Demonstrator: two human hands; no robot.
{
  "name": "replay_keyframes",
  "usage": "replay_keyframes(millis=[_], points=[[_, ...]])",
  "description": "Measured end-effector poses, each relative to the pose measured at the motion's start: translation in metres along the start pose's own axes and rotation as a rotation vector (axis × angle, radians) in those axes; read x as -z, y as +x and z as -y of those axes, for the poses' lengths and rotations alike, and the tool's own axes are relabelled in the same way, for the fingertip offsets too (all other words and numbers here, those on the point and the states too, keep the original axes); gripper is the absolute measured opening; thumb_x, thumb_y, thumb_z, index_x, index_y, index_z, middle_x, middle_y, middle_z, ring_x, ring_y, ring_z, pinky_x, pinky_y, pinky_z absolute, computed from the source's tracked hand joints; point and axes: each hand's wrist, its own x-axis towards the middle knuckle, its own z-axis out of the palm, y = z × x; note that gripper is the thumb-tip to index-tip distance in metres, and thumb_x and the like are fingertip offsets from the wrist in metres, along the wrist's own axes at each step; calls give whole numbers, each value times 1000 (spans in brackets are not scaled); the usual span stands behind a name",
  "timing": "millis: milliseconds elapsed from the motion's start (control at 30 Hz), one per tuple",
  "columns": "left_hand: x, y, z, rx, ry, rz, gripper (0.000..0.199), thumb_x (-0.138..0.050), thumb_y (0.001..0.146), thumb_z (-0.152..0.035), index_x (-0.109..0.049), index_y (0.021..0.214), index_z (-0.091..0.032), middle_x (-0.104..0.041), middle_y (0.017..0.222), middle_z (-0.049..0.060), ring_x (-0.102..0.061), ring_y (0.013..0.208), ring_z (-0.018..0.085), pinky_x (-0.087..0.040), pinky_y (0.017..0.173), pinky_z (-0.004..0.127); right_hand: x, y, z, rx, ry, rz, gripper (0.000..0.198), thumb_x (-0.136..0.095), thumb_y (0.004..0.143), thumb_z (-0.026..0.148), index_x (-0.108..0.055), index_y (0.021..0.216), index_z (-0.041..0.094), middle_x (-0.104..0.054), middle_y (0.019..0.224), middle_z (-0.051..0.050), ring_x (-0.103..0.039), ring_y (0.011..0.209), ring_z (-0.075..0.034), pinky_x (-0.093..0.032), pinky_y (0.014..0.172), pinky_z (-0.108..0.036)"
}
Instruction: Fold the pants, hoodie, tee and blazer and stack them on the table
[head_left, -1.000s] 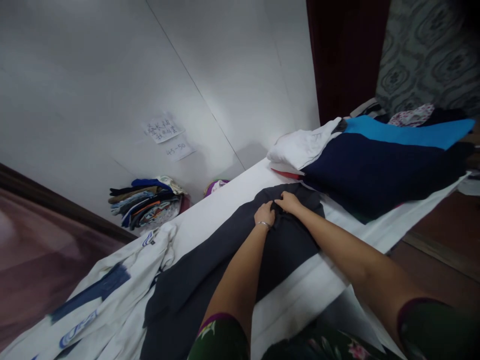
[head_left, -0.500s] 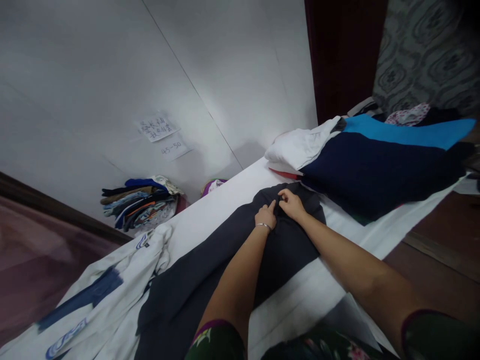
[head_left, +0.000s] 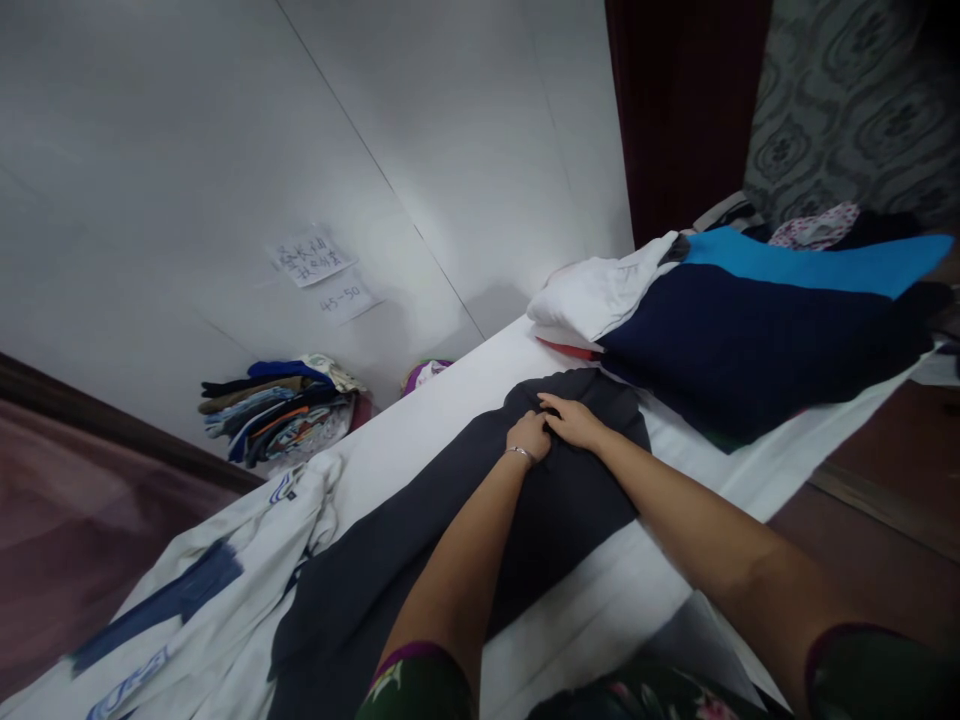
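Loosely spread, a dark garment (head_left: 360,570) lies under the left hand (head_left: 529,438) and right hand (head_left: 576,424), whose bent fingers meet; whether they pinch it is unclear. Beneath is a white table (head_left: 420,435); white clothes (head_left: 266,560) lie to the hands' left, a pile (head_left: 750,350) to their right, a pale wall (head_left: 450,150) with notes (head_left: 315,258) beyond.

Sleeves (head_left: 429,690): dark green, floral | edging (head_left: 420,651): purple | left-wrist bracelet (head_left: 520,453): thin, silver

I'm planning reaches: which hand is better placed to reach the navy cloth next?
Probably the right hand: it is nearer the navy cloth. The left hand is farther off, and both are at the dark garment.
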Motion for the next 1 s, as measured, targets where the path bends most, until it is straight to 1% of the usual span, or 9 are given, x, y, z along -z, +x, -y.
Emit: replay_keyframes(millis=[167, 267, 367, 467, 567, 667, 767, 833, 1000], points=[[12, 10, 16, 74, -149, -207, 35, -42, 89, -21, -65, 114, -25, -62, 119, 2, -56, 111, 15, -42, 98, 26, -1, 1, -4, 35, -65, 63, 65, -45, 79, 11, -39, 142, 22, -59, 129, -2, -51, 121, -16, -35, 106, -31], [13, 14, 24, 84, -146, -335, 40, -41, 92, -30, -55, 128, -22, -49, 139, 5, -41, 129, 17, -32, 109, 32, -2, 2, -4, 86, -142, 111, 69, -47, 77, 11, -34, 145, 18, -54, 134, -6, -48, 124, -19, -33, 107, -32], [1, 13, 27, 110, -66, -142, 48, -39, 93, -39, -42, 139, -24, -33, 151, 6, -26, 139, 22, -22, 113, 47, -4, 4, -5, 94, -199, 176, 67, -48, 79, 14, -34, 145, 14, -47, 141, -10, -41, 131, -21, -27, 111, -36], [-12, 13, 27, 131, -44, 33, 50, -35, 93, -40, -38, 141, -25, -30, 152, 6, -21, 141, 25, -16, 112, 55, -6, 7, -7, 81, -187, 218, 64, -50, 80, 17, -36, 143, 15, -42, 144, -10, -36, 134, -23, -24, 112, -41], [-12, 13, 26, 173, -93, 13, 48, -33, 94, -39, -39, 140, -25, -31, 152, 6, -23, 141, 22, -17, 112, 52, -7, 7, -10, 71, -55, 187, 68, -53, 79, 19, -35, 144, 20, -47, 140, -8, -42, 130, -21, -26, 112, -41], [-4, 12, 21, 203, -150, -84, 47, -31, 95, -38, -39, 140, -27, -32, 152, 4, -24, 140, 20, -20, 112, 49, -2, 7, -13, 37, 119, 7, 65, -45, 79, 13, -37, 143, 24, -54, 135, -3, -49, 124, -16, -34, 108, -35], [-2, 8, 12, 79, -133, -174, 50, -34, 95, -42, -35, 143, -28, -26, 154, 3, -20, 142, 21, -19, 113, 49, 9, 9, -19, 28, 61, -232, 59, -36, 80, 8, -47, 137, 20, -52, 136, -3, -44, 128, -14, -32, 110, -34], [-7, 4, 6, -32, -99, -145, 52, -37, 94, -45, -33, 144, -31, -23, 155, 2, -20, 142, 21, -19, 113, 49, 15, 11, -25, 29, -76, -277, 57, -36, 80, 8, -50, 135, 17, -48, 140, -6, -35, 134, -17, -27, 113, -37], [-24, 1, -1, -72, -49, 0, 53, -33, 94, -47, -30, 145, -32, -25, 155, 4, -24, 141, 22, -18, 113, 50, 19, 15, -42, -121, -348, -2, 54, -45, 84, 18, -46, 138, 22, -32, 150, -6, -21, 140, -26, -18, 112, -52]])
